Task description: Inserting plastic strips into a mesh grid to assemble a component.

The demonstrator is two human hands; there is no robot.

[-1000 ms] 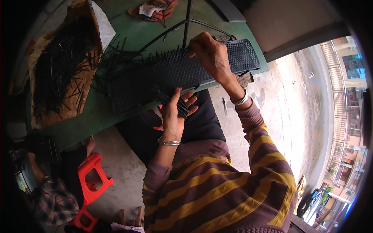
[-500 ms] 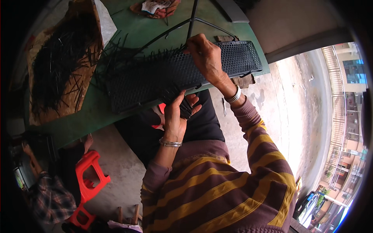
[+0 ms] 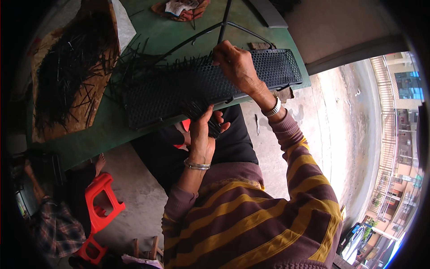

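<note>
A long black panel full of small holes (image 3: pixel 156 96) lies slanted along the near edge of the green table. Thin black strips (image 3: pixel 188 62) stick up in a row along its far side. My left hand (image 3: pixel 204 130) is closed around a bundle of such black strips (image 3: pixel 195 110) at the panel's near edge. Over the middle of the panel, my right hand (image 3: pixel 237 65) is closed in a pinch at the end of the upright strips. Whatever lies between its fingertips is hidden or too small to make out.
Open cardboard (image 3: pixel 85 110) at the left carries a heap of black strips (image 3: pixel 65 71). A dark metal frame (image 3: pixel 224 27) rises behind the panel on the green table (image 3: pixel 101 134). Red stools (image 3: pixel 105 201) and a person in a plaid garment (image 3: pixel 60 228) are at lower left.
My right hand has shifted very slightly at the same part of the panel. The left hand keeps its bundle in nearly the same place.
</note>
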